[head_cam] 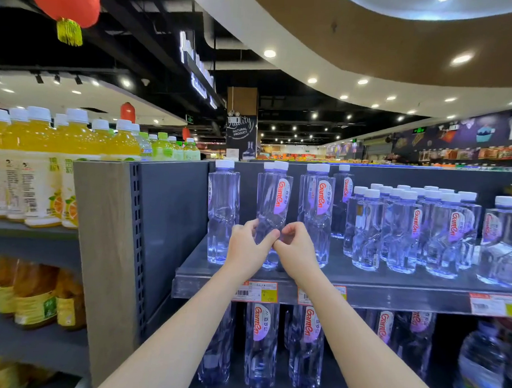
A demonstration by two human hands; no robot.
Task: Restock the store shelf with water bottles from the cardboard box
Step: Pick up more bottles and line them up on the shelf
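Gripping one Ganten water bottle [273,212] on the top shelf [390,297] with both hands.
Pinching its lower body with left hand [248,248] and right hand [295,247], thumbs meeting in front; standing upright between neighbouring bottles [222,213].

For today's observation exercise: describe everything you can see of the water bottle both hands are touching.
The bottle is tall, clear plastic with a twisted, faceted body, a white cap and a pinkish oval label in red lettering. It stands about upright near the front of the shelf, between similar bottles. The left hand and right hand pinch its lower part.
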